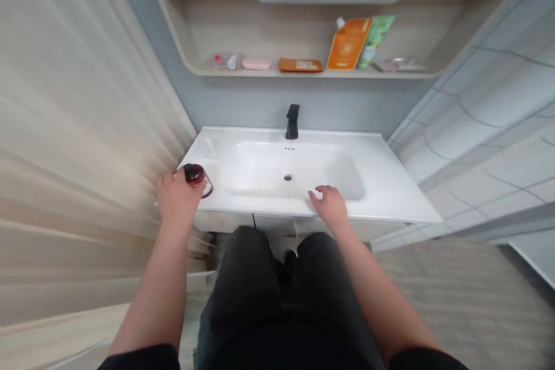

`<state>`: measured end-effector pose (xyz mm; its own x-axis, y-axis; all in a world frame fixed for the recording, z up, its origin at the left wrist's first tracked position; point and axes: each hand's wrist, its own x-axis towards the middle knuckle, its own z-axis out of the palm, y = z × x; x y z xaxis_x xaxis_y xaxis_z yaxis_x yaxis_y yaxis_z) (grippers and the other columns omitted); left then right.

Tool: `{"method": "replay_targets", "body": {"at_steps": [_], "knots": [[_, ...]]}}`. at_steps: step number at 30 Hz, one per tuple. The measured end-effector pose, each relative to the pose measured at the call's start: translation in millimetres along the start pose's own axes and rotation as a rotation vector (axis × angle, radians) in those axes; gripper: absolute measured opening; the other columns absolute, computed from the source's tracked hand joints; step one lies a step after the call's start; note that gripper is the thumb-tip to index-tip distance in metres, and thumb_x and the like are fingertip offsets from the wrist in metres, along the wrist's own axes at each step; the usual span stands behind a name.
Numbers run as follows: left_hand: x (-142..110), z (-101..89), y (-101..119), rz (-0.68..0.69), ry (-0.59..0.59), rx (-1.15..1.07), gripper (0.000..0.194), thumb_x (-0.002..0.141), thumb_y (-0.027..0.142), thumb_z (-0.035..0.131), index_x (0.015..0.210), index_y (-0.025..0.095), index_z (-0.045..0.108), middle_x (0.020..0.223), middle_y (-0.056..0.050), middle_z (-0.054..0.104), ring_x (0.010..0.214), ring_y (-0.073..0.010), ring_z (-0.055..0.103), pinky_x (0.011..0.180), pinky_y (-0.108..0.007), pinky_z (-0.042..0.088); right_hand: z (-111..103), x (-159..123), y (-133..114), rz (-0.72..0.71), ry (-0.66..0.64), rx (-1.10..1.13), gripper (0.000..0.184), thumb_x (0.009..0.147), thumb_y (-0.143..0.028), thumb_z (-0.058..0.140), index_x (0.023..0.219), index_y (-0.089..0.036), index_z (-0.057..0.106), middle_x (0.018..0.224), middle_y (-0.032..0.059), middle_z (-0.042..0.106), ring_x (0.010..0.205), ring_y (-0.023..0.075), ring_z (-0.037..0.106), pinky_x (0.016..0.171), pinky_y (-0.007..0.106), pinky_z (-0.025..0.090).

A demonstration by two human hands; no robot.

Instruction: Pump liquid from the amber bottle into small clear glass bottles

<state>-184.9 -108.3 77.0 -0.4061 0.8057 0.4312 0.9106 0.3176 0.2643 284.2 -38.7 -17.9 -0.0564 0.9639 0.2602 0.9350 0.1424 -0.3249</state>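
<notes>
My left hand (177, 195) is closed around a dark red see-through bottle (195, 174) with a black top, at the left end of the white washbasin counter (390, 185). A dark-rimmed part with white on it shows just below the bottle's red body; I cannot tell whether it belongs to the bottle. Over the front rim of the sink basin (260, 170), my right hand (332, 205) hovers or rests with thumb and fingers apart, holding nothing.
Behind the basin stands a black faucet (292, 121). Above it, a shelf (260, 73) bears an orange pouch (349, 43), a green tube (375, 40), an orange flat packet (300, 65), a pink box (256, 63) and small bottles (226, 60). A pale curtain (87, 127) hangs at left.
</notes>
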Motion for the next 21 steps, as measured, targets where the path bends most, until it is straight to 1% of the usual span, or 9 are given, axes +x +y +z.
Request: {"method": "replay_targets", "body": {"at_steps": [4, 7, 9, 11, 13, 14, 16, 18, 21], "knots": [[-18, -4.4, -8, -0.02, 0.092, -0.065, 0.081, 0.097, 0.057, 0.077, 0.159, 0.008, 0.059, 0.147, -0.029, 0.066, 0.141, -0.0476, 0.06, 0.126, -0.062, 0.047, 0, -2, -1, -0.006, 0.027, 0.025, 0.039, 0.115, -0.046, 0.063, 0.126, -0.015, 0.084, 0.123, 0.0186, 0.085, 0.119, 0.0355, 0.074, 0.109, 0.045, 0.054], [-43, -11.9, -19, -0.061, 0.209, -0.159, 0.064, 0.104, 0.056, 0.068, 0.151, 0.013, 0.063, 0.135, -0.021, 0.072, 0.121, -0.0378, 0.068, 0.116, -0.054, 0.054, 2, -3, 1, -0.019, 0.065, 0.056, 0.038, 0.114, -0.045, 0.063, 0.125, -0.015, 0.084, 0.121, 0.0194, 0.084, 0.118, 0.0367, 0.072, 0.108, 0.046, 0.054], [-59, -16.3, -24, -0.08, 0.238, -0.202, 0.045, 0.107, 0.054, 0.063, 0.132, 0.018, 0.07, 0.117, -0.014, 0.074, 0.101, -0.0316, 0.07, 0.103, -0.047, 0.057, 3, -4, 2, -0.028, 0.095, 0.074, 0.034, 0.112, -0.041, 0.063, 0.121, -0.016, 0.083, 0.118, 0.0193, 0.083, 0.115, 0.0369, 0.071, 0.106, 0.047, 0.054], [-71, -17.2, -21, -0.055, 0.182, -0.21, 0.035, 0.11, 0.054, 0.058, 0.103, 0.022, 0.07, 0.095, -0.009, 0.072, 0.088, -0.0284, 0.067, 0.091, -0.042, 0.055, 4, -5, 2, -0.035, 0.122, 0.083, 0.027, 0.11, -0.035, 0.063, 0.114, -0.018, 0.083, 0.112, 0.0182, 0.082, 0.11, 0.0363, 0.07, 0.103, 0.046, 0.053], [-77, -11.9, -8, 0.033, 0.063, -0.208, 0.044, 0.111, 0.054, 0.053, 0.079, 0.025, 0.06, 0.078, -0.007, 0.065, 0.08, -0.0265, 0.063, 0.082, -0.038, 0.051, 4, -6, 2, -0.038, 0.138, 0.08, 0.022, 0.107, -0.03, 0.062, 0.107, -0.019, 0.081, 0.105, 0.0167, 0.08, 0.106, 0.0352, 0.069, 0.098, 0.045, 0.052], [-78, -6.4, 3, 0.095, 0.001, -0.211, 0.048, 0.112, 0.053, 0.052, 0.072, 0.025, 0.055, 0.075, -0.007, 0.063, 0.078, -0.026, 0.063, 0.081, -0.037, 0.049, 4, -6, 2, -0.037, 0.143, 0.073, 0.021, 0.106, -0.028, 0.062, 0.104, -0.02, 0.081, 0.102, 0.0161, 0.079, 0.104, 0.0347, 0.068, 0.096, 0.044, 0.051], [-74, 10.3, 28, 0.229, -0.101, -0.234, 0.05, 0.113, 0.051, 0.051, 0.07, 0.026, 0.055, 0.076, -0.008, 0.065, 0.081, -0.0266, 0.065, 0.081, -0.037, 0.048, 3, -7, 1, -0.038, 0.145, 0.052, 0.019, 0.105, -0.025, 0.062, 0.103, -0.02, 0.08, 0.099, 0.0154, 0.078, 0.101, 0.0338, 0.066, 0.093, 0.043, 0.05], [-66, 32.5, 55, 0.345, -0.181, -0.261, 0.044, 0.114, 0.047, 0.051, 0.077, 0.026, 0.062, 0.085, -0.01, 0.071, 0.093, -0.0291, 0.069, 0.088, -0.038, 0.05, 2, -6, 0, -0.039, 0.14, 0.034, 0.019, 0.104, -0.024, 0.062, 0.103, -0.019, 0.08, 0.098, 0.0149, 0.078, 0.1, 0.0331, 0.066, 0.092, 0.042, 0.049], [-57, 66.1, 82, 0.396, -0.289, -0.274, 0.037, 0.115, 0.036, 0.05, 0.086, 0.024, 0.068, 0.096, -0.014, 0.076, 0.103, -0.0316, 0.071, 0.096, -0.041, 0.051, 1, -6, 0, -0.035, 0.114, 0.022, 0.019, 0.103, -0.022, 0.063, 0.106, -0.019, 0.081, 0.098, 0.0146, 0.078, 0.1, 0.0324, 0.066, 0.092, 0.042, 0.049]]}}
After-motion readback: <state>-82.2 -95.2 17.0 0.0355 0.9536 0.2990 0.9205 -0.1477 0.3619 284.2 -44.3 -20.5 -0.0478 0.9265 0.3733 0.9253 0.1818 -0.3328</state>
